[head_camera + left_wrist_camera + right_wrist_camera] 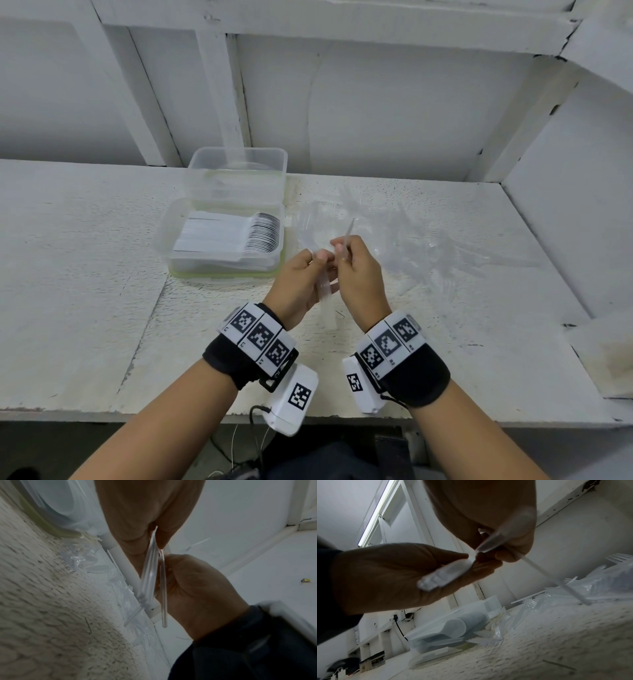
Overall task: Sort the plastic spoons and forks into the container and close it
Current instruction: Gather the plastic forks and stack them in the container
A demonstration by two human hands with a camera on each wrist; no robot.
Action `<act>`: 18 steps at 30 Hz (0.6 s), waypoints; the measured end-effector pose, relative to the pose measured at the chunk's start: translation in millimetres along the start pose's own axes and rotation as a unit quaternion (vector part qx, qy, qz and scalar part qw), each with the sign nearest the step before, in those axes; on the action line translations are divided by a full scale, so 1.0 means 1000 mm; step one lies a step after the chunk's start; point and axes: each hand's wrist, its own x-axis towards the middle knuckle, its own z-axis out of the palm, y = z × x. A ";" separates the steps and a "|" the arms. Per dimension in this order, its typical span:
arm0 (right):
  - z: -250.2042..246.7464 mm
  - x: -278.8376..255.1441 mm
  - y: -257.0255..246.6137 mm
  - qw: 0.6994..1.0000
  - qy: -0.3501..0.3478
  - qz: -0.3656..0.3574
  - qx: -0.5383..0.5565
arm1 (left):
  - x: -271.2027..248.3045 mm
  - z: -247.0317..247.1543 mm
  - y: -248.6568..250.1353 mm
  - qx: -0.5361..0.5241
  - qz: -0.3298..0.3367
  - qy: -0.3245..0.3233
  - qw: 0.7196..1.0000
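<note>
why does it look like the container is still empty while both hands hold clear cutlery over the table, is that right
Not quite. The container is not empty: the head view shows a neat stack of spoons already lying in it. The rest holds: the left hand grips a bundle of clear cutlery and the right hand pinches a single piece above the table.

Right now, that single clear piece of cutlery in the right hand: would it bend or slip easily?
Probably springy rather than floppy: the single utensil sticks straight out of the right hand. Likely very light, since fingertips alone hold it. Its glossy clear plastic may be slippery.
</note>
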 end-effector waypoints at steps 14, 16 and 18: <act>-0.004 0.002 -0.008 0.996 -0.032 -0.025 -0.079 | -0.002 -0.004 0.001 0.063 0.014 0.028 0.998; -0.007 0.003 -0.008 0.998 -0.033 0.013 -0.045 | 0.000 -0.005 0.001 0.059 0.010 0.034 0.998; -0.008 0.005 -0.007 0.997 -0.041 0.060 0.008 | 0.001 -0.007 0.002 0.055 0.009 0.048 0.997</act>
